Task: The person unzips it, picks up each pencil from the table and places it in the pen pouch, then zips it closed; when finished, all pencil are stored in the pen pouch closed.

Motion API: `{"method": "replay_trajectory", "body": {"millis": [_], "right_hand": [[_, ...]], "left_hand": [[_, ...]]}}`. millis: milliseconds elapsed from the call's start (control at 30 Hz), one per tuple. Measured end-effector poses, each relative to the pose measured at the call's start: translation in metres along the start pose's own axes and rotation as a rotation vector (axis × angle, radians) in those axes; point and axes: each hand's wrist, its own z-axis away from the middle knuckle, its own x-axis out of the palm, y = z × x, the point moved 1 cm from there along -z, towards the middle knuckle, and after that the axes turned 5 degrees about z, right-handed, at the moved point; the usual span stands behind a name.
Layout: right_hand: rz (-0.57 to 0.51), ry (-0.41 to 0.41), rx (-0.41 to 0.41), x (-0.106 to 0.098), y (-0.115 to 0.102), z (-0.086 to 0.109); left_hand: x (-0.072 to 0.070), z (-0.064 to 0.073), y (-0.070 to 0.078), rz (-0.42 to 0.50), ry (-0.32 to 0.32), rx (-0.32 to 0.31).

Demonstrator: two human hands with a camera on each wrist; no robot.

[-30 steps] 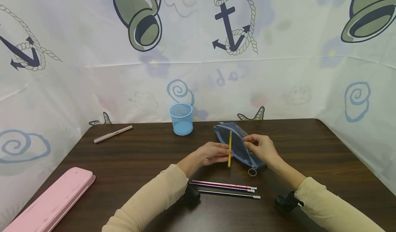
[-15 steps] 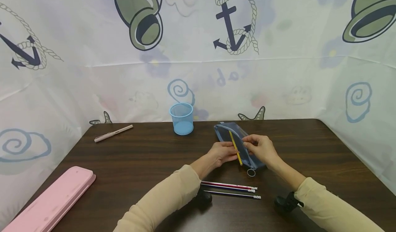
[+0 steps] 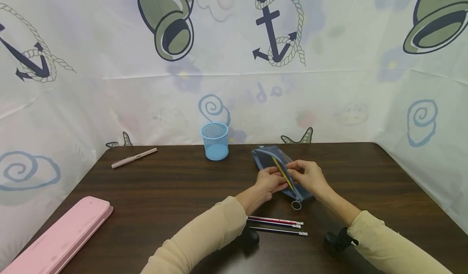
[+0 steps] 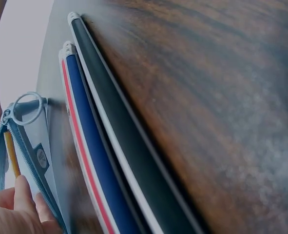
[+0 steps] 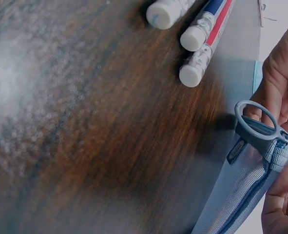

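Note:
My left hand [image 3: 270,181] pinches a slim yellow pencil [image 3: 280,170] at the unzipped mouth of a blue mesh pencil pouch [image 3: 304,193]. The pencil slants along the opening, its lower part just inside the edge. Opposite, my right hand [image 3: 308,176] grips the pouch's right edge between thumb and fingers, holding the mouth apart. A ring zipper pull [image 3: 296,205] hangs at the near end. In the left wrist view, the yellow pencil [image 4: 12,153] shows between the zipper edges, above my fingertips [image 4: 23,187].
Three pencils lie in front of the pouch: one red and white [image 3: 276,220], one blue [image 4: 87,117], one black [image 3: 279,230]. A light pen [image 3: 134,158] lies back left, a blue mesh cup [image 3: 215,144] stands at the back, and a pink case [image 3: 63,235] sits at left.
My left hand has moved right with the yellow pencil, which has gone from upright in front of the pouch to slanted inside its mouth. My right hand has stayed on the pouch edge.

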Motion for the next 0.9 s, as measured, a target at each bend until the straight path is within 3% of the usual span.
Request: {"method": "replay_trajectory", "body": {"millis": [200,333,500,600,733,900], "right_hand": [[0.007,0.015,-0.002,0.0,0.003,0.001],[0.015,0.024,-0.017,-0.002,0.005,0.001],[0.012,0.028,-0.032,-0.004,0.004,0.0],[0.008,0.028,-0.026,-0.005,0.003,0.001],[0.007,0.024,-0.017,-0.005,0.004,0.001],[-0.003,0.032,-0.032,-0.004,0.007,0.002]], "left_hand": [[-0.002,0.006,0.001,-0.004,-0.032,0.01],[-0.014,0.015,0.007,-0.084,-0.151,-0.025],[-0.045,0.028,0.022,-0.333,-0.417,-0.128],[-0.066,0.035,0.03,-0.502,-0.542,-0.148],[-0.088,0.04,0.034,-0.665,-0.636,-0.118],[-0.101,0.042,0.033,-0.791,-0.706,-0.038]]}}
